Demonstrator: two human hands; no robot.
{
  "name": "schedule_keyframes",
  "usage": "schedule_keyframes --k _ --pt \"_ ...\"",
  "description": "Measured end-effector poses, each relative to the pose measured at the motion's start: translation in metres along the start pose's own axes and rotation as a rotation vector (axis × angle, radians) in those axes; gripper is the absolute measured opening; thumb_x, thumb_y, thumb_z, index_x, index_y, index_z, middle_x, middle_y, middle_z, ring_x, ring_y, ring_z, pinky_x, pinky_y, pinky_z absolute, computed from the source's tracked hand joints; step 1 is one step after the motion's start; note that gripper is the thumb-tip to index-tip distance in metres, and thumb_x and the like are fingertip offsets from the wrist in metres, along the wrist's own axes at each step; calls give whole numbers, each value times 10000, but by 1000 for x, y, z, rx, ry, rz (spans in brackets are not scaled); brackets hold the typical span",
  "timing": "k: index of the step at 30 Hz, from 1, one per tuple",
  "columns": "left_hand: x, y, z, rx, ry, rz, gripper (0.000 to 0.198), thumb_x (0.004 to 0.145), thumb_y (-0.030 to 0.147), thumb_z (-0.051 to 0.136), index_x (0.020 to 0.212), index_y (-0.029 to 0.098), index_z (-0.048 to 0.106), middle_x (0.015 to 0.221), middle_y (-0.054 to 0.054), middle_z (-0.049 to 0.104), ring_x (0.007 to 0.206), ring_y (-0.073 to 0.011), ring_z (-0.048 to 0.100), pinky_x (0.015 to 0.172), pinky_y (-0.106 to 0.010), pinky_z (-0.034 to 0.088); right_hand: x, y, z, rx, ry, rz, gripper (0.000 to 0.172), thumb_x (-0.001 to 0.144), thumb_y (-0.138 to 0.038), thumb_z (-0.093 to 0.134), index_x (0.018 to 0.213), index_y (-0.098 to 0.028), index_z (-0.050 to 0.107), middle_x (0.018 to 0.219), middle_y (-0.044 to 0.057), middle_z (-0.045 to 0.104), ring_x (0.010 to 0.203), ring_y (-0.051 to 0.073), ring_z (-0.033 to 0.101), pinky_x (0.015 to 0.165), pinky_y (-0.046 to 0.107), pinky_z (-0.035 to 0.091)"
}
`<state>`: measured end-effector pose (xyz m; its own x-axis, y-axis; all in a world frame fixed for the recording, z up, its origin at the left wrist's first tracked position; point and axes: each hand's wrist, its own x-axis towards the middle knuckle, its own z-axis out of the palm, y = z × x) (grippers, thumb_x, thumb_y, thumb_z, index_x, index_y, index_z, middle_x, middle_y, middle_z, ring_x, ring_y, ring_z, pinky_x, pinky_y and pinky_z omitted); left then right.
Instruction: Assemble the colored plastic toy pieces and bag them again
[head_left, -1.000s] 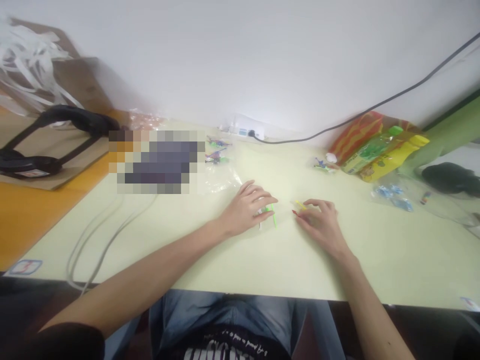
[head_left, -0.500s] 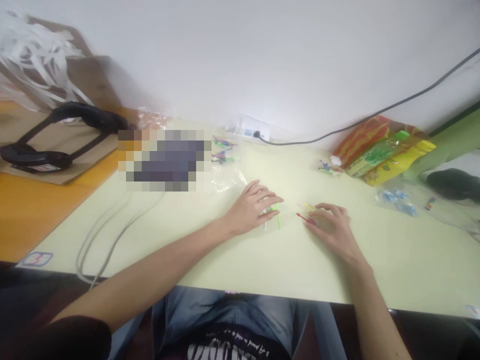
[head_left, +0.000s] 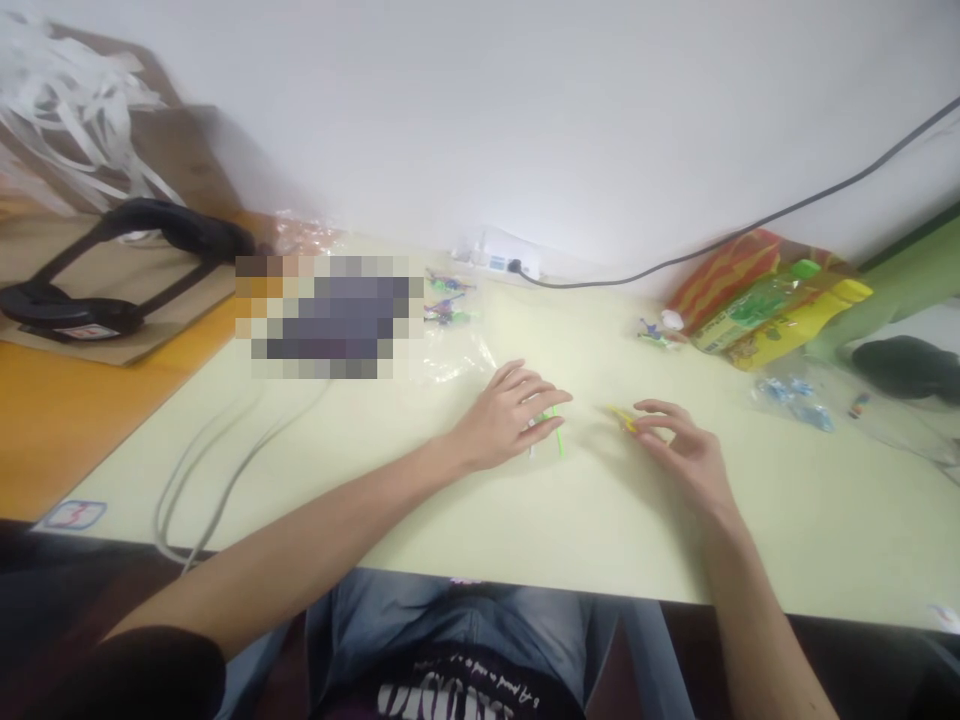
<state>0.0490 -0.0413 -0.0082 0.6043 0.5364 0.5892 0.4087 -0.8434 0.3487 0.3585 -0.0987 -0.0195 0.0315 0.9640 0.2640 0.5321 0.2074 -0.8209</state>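
Note:
My left hand point(head_left: 510, 415) hovers or rests over the table with its fingers stretched forward, thumb and index apart. Under and just past its fingertips is a thin bright green plastic stick point(head_left: 559, 435), with a small white piece point(head_left: 532, 450) partly hidden beside it. To the right, my right hand point(head_left: 679, 445) pinches a small yellow plastic piece point(head_left: 622, 418) between thumb and fingertips, pointing left. The exact shape of that piece is too small to make out.
Behind my hands lie several small colourful plastic pieces point(head_left: 450, 312) by a clear plastic bag point(head_left: 457, 358). Bottles point(head_left: 799, 325) and a bag of blue pieces point(head_left: 795, 398) are at the right. A blurred-out dark object point(head_left: 337, 320) and grey cables point(head_left: 217, 480) are at the left.
The red piece near my right hand is out of sight. My right hand has shifted slightly right and pinches the yellow piece. My left hand has barely moved.

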Motion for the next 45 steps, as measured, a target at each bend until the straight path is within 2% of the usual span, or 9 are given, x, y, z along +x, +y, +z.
schedule_keyframes --k 4,6,9,14,17,25,31,39,45 --pt "0 1 -1 0 20 15 302 1038 337 498 1287 215 616 1162 -65 705 1144 -203 601 1207 -476 328 3 -5 3 203 153 65 217 838 -461 721 895 -257 768 986 89 729 961 288 671 849 457 513" --pt "0 1 -1 4 22 25 328 1038 343 494 1324 215 590 1169 -70 697 1150 -206 599 1200 -478 341 7 -16 8 297 144 87 227 862 -462 702 944 -259 764 851 65 710 819 256 660 796 451 510" --pt "-1 2 0 16 17 35 418 1035 375 494 1420 216 515 1228 -93 669 1193 -224 588 1198 -502 349 14 -41 21 460 -33 119 260 873 -480 705 1022 -274 758 793 49 680 693 223 601 700 422 479" --pt "-2 1 2 -1 47 19 544 1037 405 484 1537 225 367 1378 -125 588 1288 -256 546 1200 -531 348 34 -80 51 664 -472 182 383 825 -528 765 1091 -259 702 774 41 656 687 208 564 672 384 447" --pt "-3 -3 1 -8 88 27 555 1037 399 488 1552 243 349 1343 -126 588 1272 -260 546 1180 -523 367 46 -84 64 732 -565 233 415 804 -553 779 1068 -280 611 716 -4 601 655 186 542 608 329 403" --pt "-2 -5 -1 -28 81 42 440 1041 357 486 1475 286 488 1276 -98 617 1198 -236 571 1154 -503 382 42 -67 75 815 -637 280 401 825 -571 748 1025 -285 548 716 -26 512 618 158 472 536 289 286" --pt "-2 -3 2 -29 97 71 252 1016 372 547 1166 216 675 1256 -106 653 1171 -237 577 1136 -493 416 38 -67 81 839 -629 281 410 843 -628 703 955 -276 527 665 -42 470 553 140 436 519 281 285" --pt "0 -3 3 -38 178 137 190 983 351 615 1073 191 664 1166 -105 696 1109 -230 611 1098 -497 461 36 -66 89 913 -657 282 386 913 -606 643 945 -246 508 640 -58 474 494 98 374 476 248 213" --pt "1 -1 2 -71 209 125 196 966 341 637 1093 191 633 1115 -92 698 1073 -225 619 1076 -478 475 37 -63 88 899 -645 266 362 948 -600 595 987 -252 503 595 -68 506 456 89 348 466 240 232"
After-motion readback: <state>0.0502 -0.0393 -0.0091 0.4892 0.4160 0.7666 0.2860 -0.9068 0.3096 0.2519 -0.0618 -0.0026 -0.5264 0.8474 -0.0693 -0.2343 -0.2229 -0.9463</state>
